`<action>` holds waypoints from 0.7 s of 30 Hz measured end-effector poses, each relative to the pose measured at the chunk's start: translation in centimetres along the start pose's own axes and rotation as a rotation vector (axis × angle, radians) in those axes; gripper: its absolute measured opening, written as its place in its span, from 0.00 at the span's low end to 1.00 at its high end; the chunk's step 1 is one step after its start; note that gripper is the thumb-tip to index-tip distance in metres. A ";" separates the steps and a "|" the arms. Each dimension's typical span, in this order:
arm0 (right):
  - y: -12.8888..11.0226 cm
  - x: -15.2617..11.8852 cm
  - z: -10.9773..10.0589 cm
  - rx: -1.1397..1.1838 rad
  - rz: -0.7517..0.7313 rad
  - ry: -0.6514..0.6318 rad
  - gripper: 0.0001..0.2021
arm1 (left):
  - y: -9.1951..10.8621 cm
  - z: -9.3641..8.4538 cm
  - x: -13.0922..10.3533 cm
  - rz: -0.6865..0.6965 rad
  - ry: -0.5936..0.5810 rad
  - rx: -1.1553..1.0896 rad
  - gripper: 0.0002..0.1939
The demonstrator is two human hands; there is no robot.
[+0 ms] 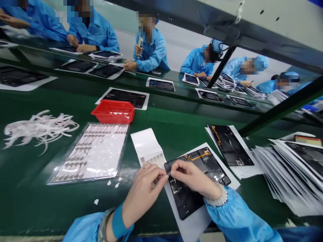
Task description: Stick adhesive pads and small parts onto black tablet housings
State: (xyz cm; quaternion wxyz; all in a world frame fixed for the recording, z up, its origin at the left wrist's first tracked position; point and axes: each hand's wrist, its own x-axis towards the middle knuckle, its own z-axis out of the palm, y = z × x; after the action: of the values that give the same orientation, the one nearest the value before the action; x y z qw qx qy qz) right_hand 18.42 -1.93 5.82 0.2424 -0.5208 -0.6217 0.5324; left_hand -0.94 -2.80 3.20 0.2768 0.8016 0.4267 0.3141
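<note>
My left hand (143, 193) is closed in a pinch at the left edge of an open tablet housing (189, 198), which lies on white paper. Close beside it, my right hand (195, 178) pinches too, over the housing's upper left part. The fingertips of both nearly meet; a tiny pale piece seems to be between them, too small to make out. An orange ribbon cable (202, 155) runs along the housing's top. Partly under my left hand lies a white sheet with greyish square stickers (157, 159).
A tray of small parts (106, 148), a red bin (111, 112) and a heap of white strips (37, 127) are to the left. On the right are another housing (229, 144) and a paper-interleaved stack (285, 178). Co-workers in blue sit across the line.
</note>
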 end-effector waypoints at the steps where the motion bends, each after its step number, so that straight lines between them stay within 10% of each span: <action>1: 0.3 -0.3 0.0 0.007 -0.001 0.009 0.07 | 0.3 0.4 0.1 -0.020 -0.033 -0.043 0.13; 21: 3.8 -2.5 0.5 -0.220 -0.243 0.294 0.03 | 0.4 2.2 0.7 -0.146 -0.231 -0.098 0.14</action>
State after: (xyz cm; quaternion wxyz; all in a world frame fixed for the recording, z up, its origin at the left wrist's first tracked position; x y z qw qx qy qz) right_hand 20.31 -4.80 2.84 0.3344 -0.5375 -0.6923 0.3465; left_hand 1.19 -2.78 2.25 0.3850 0.7849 0.4332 0.2194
